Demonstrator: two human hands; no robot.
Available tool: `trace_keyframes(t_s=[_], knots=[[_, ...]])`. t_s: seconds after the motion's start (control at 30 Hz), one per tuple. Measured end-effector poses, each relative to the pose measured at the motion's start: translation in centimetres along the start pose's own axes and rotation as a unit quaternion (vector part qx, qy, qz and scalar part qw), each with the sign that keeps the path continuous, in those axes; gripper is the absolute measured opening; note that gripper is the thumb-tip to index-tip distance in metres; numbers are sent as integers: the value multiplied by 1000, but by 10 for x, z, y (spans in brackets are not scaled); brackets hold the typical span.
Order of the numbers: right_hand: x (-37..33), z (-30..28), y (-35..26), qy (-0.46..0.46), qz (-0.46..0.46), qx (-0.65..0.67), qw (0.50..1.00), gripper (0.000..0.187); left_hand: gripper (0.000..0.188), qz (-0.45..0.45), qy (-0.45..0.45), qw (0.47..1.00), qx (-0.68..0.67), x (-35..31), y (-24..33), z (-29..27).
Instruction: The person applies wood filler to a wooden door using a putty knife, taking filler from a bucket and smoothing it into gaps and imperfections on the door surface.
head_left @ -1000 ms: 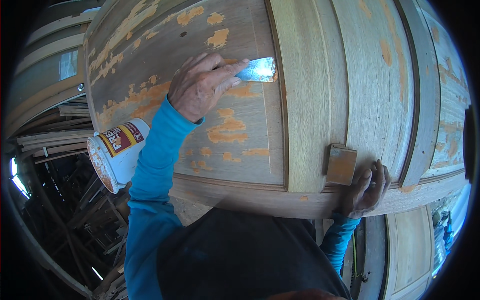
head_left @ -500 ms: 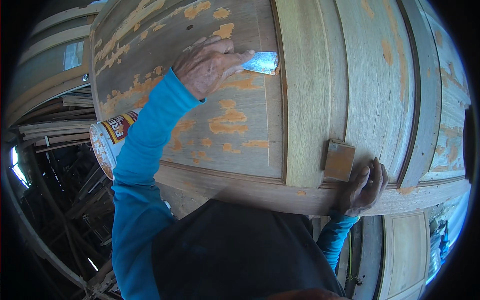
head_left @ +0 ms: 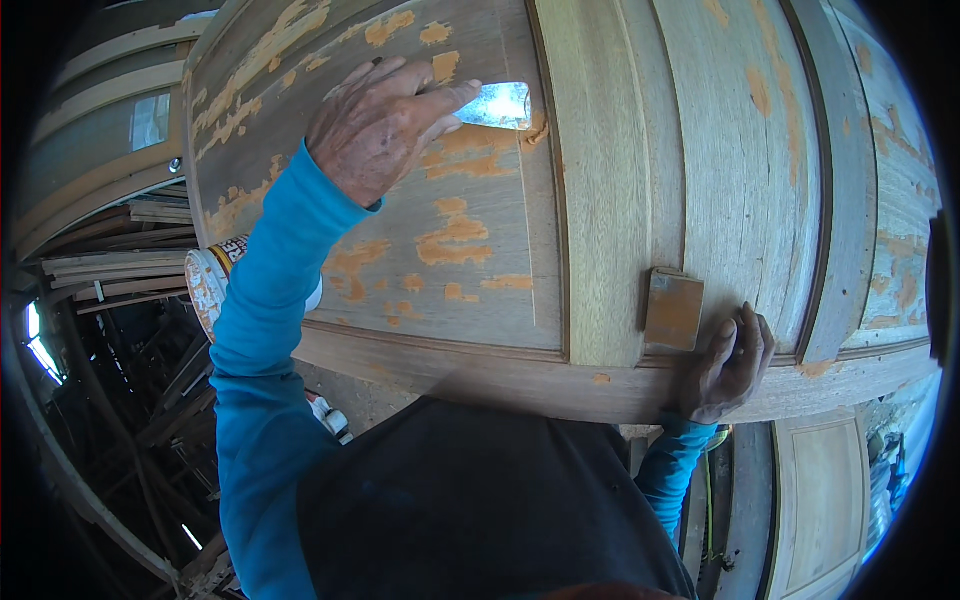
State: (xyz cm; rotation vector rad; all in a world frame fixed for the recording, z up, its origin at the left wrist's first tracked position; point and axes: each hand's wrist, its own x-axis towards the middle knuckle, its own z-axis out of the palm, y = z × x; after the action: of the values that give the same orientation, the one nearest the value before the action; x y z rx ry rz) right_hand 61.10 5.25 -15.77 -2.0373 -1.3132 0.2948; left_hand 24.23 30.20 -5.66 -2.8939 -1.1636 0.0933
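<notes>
The left hand (head_left: 375, 125) is up on the door (head_left: 600, 200), fingers (head_left: 440, 100) closed around a putty knife (head_left: 497, 105), forefinger stretched along the tool. The bright blade lies flat against the recessed panel, right at its upper right corner beside the upright stile, with a dab of orange filler (head_left: 535, 128) at the blade's edge. Orange patches of filler (head_left: 455, 235) dot the panel below and to the left of the hand.

The right hand (head_left: 730, 365) sits on the door's near rail, fingers curled over the edge and gripping the wood itself; it holds no tool. Just beside it, to its left, a small block (head_left: 673, 310) lies flat on the door, smeared with orange on top, close to the thumb but whether it touches cannot be told.

A can (head_left: 212, 285) with a white, smeared top stands at the door's left edge, partly hidden behind the blue sleeve (head_left: 265, 330). Stacked timber (head_left: 100, 270) lies beyond it on the left.
</notes>
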Motion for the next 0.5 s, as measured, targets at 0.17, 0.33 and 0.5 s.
trace_keyframes(t_s=[0.17,0.33,0.5], knots=[[1,0,-8,1,7,-1,1000,31,44,-91,37,991,-89,-9,10,-5],[1,0,-12,3,-3,-1,1000,32,41,-192,71,964,-169,-22,16,0],[1,1,-16,-7,-3,-22,1000,34,40,-185,137,960,-162,-4,-23,23]])
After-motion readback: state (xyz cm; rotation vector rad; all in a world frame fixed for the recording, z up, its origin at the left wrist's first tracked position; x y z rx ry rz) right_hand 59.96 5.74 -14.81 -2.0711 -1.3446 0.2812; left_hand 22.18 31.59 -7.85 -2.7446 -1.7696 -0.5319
